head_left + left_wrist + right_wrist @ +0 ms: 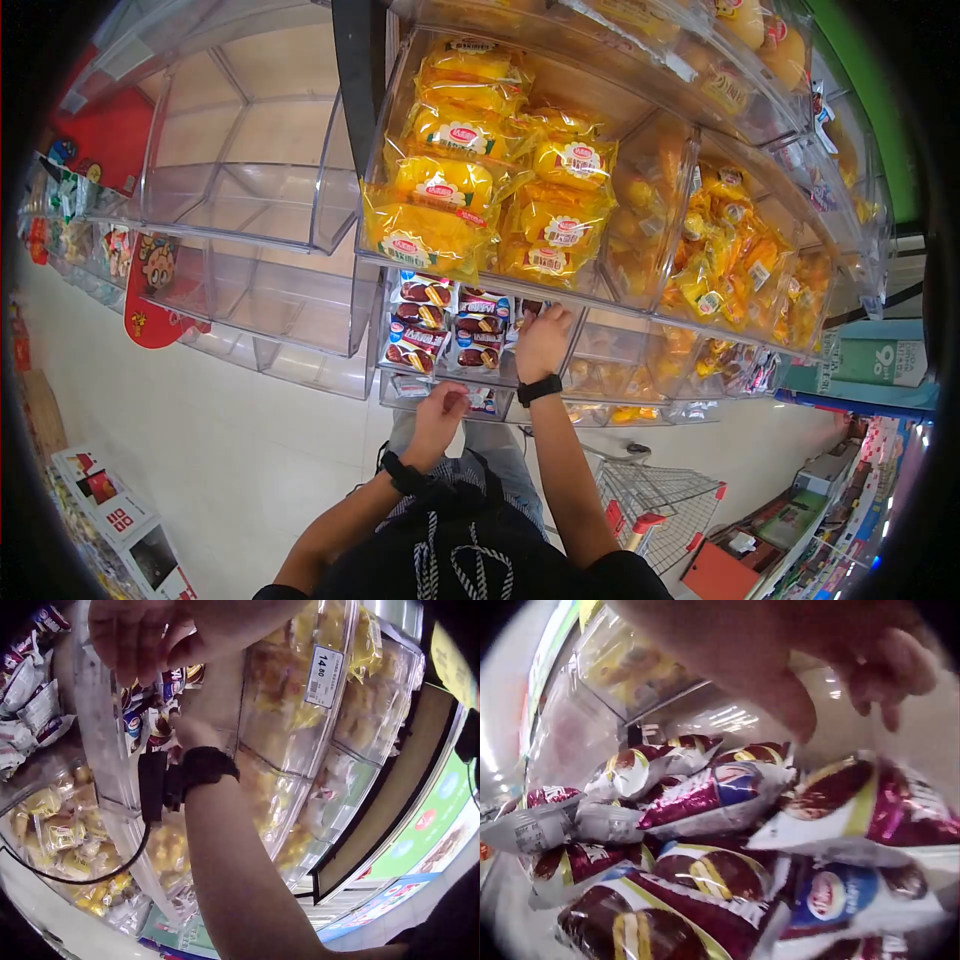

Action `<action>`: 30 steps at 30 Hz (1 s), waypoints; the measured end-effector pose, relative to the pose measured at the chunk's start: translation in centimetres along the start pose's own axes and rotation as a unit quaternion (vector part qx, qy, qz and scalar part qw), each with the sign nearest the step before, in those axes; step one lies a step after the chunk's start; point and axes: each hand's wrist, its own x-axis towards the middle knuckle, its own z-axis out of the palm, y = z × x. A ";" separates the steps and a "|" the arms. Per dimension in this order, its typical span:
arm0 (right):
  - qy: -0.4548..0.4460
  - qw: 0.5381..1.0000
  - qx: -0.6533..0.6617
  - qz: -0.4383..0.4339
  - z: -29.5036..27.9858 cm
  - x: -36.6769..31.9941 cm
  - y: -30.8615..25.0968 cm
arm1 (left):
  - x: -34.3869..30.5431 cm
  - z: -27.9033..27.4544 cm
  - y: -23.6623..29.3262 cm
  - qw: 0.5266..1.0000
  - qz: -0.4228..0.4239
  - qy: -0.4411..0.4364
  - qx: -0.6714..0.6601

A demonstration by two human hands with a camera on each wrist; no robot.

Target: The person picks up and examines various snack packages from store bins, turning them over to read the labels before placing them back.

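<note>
My right hand (543, 348) is in the clear plastic bin (507, 378), just above the maroon-and-white shiny packets printed with chocolate pies (412, 350). Fingers loosely bent, thumb well apart from them, nothing gripped; whether a fingertip grazes the nearest packet, I can't quite tell. My left hand (437, 418) is just beside the bin's front edge, fingers slackly curled, holding nothing. Bare plastic lies right of the packet columns, where my right wrist crosses the front edge. Overhead edge: front lip of the larger clear plastic bin (590, 295), close over the rearmost packets.

Counts. Packets: two columns of three, plus part of another by my right fingers. Yellow plastic-wrapped bread rolls (440, 188), upper bin: four in the left row, at least three in the right. Black wristbands (541, 389): two. Red-and-silver wire shopping cart (668, 492): one.
</note>
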 end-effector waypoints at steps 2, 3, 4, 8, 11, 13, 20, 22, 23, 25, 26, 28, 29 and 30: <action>-0.169 0.975 -0.067 0.125 -0.7 -0.4 -0.1 | 0.0 0.0 -0.1 1.000 -0.005 -0.002 -0.022; -0.189 0.969 -0.092 0.128 -0.5 -0.6 -0.2 | 0.0 0.1 -0.2 1.000 -0.006 -0.003 -0.023; -0.188 0.969 -0.093 0.127 -0.1 -0.5 0.0 | 0.0 0.1 -0.4 0.999 -0.007 -0.002 -0.034; -0.237 0.959 -0.075 0.134 -0.8 0.5 -0.3 | -0.1 -0.1 -1.0 0.999 0.021 0.026 -0.035; -0.216 0.962 -0.019 0.167 -4.1 0.5 -0.8 | -0.4 -0.4 -1.4 0.997 0.031 0.034 -0.069; -0.183 0.973 -0.001 0.144 -6.2 -0.6 -0.9 | -0.5 -0.6 -1.7 0.997 0.025 0.030 -0.068; -0.303 0.943 0.129 -0.051 -6.0 -1.3 0.3 | -0.9 -1.2 -1.5 0.998 0.026 0.020 -0.057; -0.295 0.928 0.206 -0.094 -4.8 -1.0 0.7 | -0.9 -1.7 -1.7 0.998 0.031 0.021 -0.045; -0.302 0.925 0.210 -0.094 -4.2 -0.8 0.9 | -1.0 -1.9 -1.8 0.999 0.037 0.021 -0.033; -0.313 0.915 0.235 -0.100 -3.5 -0.5 1.1 | -1.1 -2.3 -1.5 0.998 0.033 0.022 -0.040; -0.323 0.904 0.258 -0.108 -3.2 -0.4 1.2 | -1.1 -2.4 -1.3 0.998 0.030 0.023 -0.049; -0.332 0.897 0.266 -0.118 -2.2 -0.3 1.3 | -1.0 -2.4 -1.7 0.998 0.028 0.021 -0.061; -0.348 0.888 0.290 -0.080 -1.7 -0.4 1.3 | -1.0 -2.4 -1.9 0.997 0.025 0.020 -0.072; -0.364 0.876 0.314 -0.042 -1.7 -0.3 0.9 | -1.0 -2.5 -2.0 0.997 0.026 0.020 -0.071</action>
